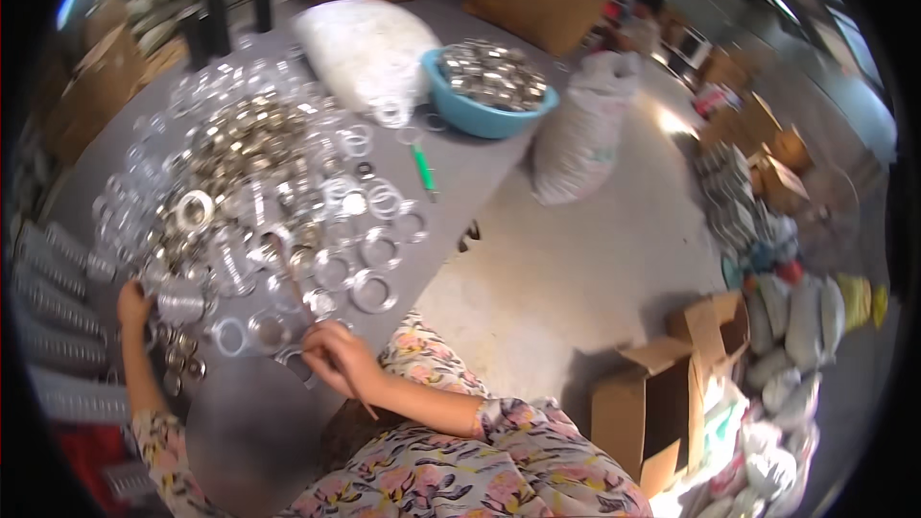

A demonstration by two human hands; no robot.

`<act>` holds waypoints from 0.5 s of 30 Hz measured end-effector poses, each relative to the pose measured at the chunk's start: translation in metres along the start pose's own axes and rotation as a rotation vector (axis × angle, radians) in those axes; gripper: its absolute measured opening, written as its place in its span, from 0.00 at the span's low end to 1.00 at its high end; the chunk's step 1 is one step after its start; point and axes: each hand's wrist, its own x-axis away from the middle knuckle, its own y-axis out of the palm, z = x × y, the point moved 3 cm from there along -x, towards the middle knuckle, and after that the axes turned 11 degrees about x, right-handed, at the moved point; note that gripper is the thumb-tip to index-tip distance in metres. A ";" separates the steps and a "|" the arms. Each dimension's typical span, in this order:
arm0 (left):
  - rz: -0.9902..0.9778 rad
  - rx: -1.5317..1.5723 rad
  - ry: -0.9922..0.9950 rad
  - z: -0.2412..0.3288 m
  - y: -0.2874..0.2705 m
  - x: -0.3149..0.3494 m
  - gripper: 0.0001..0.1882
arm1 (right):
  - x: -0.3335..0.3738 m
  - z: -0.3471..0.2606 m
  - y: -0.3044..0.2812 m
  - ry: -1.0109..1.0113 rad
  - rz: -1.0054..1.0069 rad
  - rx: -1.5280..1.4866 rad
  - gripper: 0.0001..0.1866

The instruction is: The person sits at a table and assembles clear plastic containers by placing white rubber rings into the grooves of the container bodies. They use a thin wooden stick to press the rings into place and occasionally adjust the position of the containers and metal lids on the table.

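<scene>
My left hand [134, 306] is closed at the near left edge of the table, against the end of a short stack of clear rings [182, 303]; its fingertips are partly hidden. My right hand [341, 358] pinches a thin brownish stick [291, 273], which slants up and left over the rings, its other end below the hand. Ahead of both hands spreads a heap of shiny metal rings [240, 149], with loose clear rings [373, 291] around it. Small metal rings [182, 357] lie just right of my left forearm.
A blue basin [480, 120] full of metal pieces and a white bag [365, 48] stand farther back. A green-handled tool [422, 168] lies on the grey table [460, 187]. Stacked clear rings [62, 350] line the left. A full sack [585, 129] and open cardboard boxes [643, 403] stand right.
</scene>
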 end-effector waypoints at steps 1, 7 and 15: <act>0.053 0.074 0.063 0.009 -0.005 0.006 0.16 | 0.002 0.001 -0.002 0.005 0.016 0.007 0.08; 0.465 0.146 0.213 0.038 -0.048 0.030 0.14 | 0.009 0.003 0.007 0.014 0.023 -0.034 0.11; 0.627 0.878 0.159 0.067 -0.079 0.101 0.13 | -0.010 -0.015 0.035 -0.093 0.045 -0.137 0.30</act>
